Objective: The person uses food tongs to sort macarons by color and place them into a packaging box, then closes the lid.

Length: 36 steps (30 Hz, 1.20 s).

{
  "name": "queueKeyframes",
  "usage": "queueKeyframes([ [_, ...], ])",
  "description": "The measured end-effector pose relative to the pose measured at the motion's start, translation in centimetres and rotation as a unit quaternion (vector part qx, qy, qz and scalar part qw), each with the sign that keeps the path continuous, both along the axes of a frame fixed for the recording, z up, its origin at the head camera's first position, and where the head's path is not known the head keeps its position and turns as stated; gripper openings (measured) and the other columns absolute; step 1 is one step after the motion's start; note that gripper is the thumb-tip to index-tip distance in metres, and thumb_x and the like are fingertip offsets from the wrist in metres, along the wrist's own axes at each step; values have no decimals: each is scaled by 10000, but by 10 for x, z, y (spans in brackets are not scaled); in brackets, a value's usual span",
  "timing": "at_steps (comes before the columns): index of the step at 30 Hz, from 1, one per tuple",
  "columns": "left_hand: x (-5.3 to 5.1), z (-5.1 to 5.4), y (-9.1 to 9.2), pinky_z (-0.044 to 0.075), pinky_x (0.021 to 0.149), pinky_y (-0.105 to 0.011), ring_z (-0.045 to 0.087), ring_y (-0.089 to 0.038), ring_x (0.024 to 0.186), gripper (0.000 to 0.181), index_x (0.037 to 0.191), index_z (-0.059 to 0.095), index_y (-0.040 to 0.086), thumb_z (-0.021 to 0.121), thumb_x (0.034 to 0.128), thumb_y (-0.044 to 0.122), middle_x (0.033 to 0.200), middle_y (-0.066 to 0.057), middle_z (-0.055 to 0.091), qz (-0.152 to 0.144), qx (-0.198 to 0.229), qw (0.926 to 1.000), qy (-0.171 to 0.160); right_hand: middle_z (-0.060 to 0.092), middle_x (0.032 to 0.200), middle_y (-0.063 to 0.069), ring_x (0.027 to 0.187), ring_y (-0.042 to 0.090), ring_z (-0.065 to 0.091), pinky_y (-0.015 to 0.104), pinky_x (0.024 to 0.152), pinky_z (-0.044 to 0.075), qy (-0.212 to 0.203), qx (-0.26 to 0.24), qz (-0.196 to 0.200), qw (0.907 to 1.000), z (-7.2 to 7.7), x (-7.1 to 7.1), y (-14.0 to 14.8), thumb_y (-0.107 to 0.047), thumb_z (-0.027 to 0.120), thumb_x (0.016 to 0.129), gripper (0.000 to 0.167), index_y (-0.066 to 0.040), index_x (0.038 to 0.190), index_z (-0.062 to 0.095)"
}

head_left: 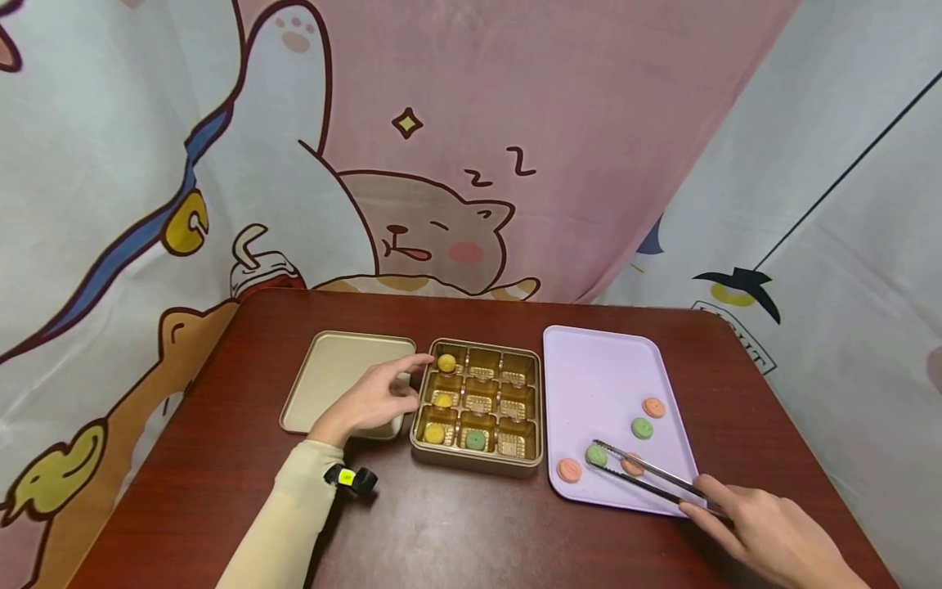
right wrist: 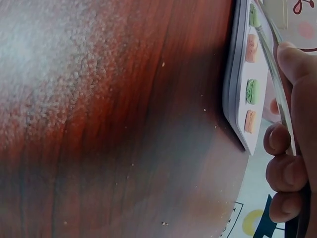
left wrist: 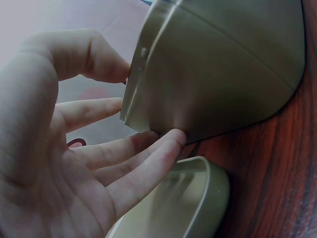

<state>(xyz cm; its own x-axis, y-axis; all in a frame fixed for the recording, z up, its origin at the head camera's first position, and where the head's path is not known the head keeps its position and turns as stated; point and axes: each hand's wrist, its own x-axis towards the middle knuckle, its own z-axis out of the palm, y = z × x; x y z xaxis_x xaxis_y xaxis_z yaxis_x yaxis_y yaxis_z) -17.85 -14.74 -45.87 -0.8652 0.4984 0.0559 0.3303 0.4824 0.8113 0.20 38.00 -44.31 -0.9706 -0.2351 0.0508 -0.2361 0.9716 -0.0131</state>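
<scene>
At the near right corner of the table (head_left: pixel 456 532), the tongs (head_left: pixel 662 474) are held by the right hand (head_left: pixel 773 523), with the fingers wrapped around the arms.

The near green macaron (head_left: pixel 597 456) is straddled by the tong tips near the near edge of the tray (head_left: pixel 589 376), which is placed toward the table's right edge. Firm contact on both sides cannot be confirmed. The tips should be seated evenly at mid-height, and only light pressure should be applied, since the shells are judged to be brittle.

A near orange macaron (head_left: pixel 569 469) is located at the tray's near left corner. A middle orange macaron (head_left: pixel 631 469) is partly covered by the upper tong arm; it should not be dragged. A straight vertical lift is advised for clearance.

The box (head_left: pixel 478 464) is positioned between tray and lid. Its left wall is touched by the left hand (head_left: pixel 375 397), with fingers spread and nothing gripped; this light bracing should be maintained.

Farther off, a far green macaron (head_left: pixel 643 428) and a far orange macaron (head_left: pixel 653 406) are spaced along the tray's right edge. The lid (head_left: pixel 361 352) is laid toward the table's left edge.
</scene>
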Motion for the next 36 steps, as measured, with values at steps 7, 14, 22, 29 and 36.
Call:
queueKeyframes([
  [7,1,1,-1,564,988,-517,706,-323,1141,743,1561,500,177,687,850,67,1446,-239,589,7,-11,10000,-3,331,632,-205,560,-43,309,208,498,285,58,89,84,9999,0,-1,1,-497,759,927,299,-295,909,539],
  [14,0,0,0,569,984,-491,703,-323,1149,730,1552,508,178,685,852,70,1432,-235,595,31,-24,10000,0,287,629,-214,563,-54,281,202,492,263,448,47,361,9983,-2,-1,3,-441,802,900,326,-301,878,509],
  [22,-1,-1,-1,567,989,-487,705,-320,1152,729,1553,507,177,676,852,72,1439,-240,589,6,17,10000,-15,267,630,-212,563,-53,262,203,489,248,634,72,460,9969,-3,-1,4,-421,819,885,336,-299,869,507],
  [29,0,-1,-1,566,994,-492,706,-316,1150,739,1559,502,180,679,850,68,1452,-239,583,-13,37,10000,-14,283,639,-220,566,-53,270,202,488,254,602,72,471,9971,-4,0,2,-426,816,887,317,-301,883,525],
  [36,-1,-2,-1,566,990,-488,704,-322,1156,730,1549,511,175,676,847,62,1436,-237,591,6,47,10000,-14,297,648,-223,572,-51,278,205,492,263,622,22,493,9968,-5,0,1,-416,830,874,313,-302,894,539],
])
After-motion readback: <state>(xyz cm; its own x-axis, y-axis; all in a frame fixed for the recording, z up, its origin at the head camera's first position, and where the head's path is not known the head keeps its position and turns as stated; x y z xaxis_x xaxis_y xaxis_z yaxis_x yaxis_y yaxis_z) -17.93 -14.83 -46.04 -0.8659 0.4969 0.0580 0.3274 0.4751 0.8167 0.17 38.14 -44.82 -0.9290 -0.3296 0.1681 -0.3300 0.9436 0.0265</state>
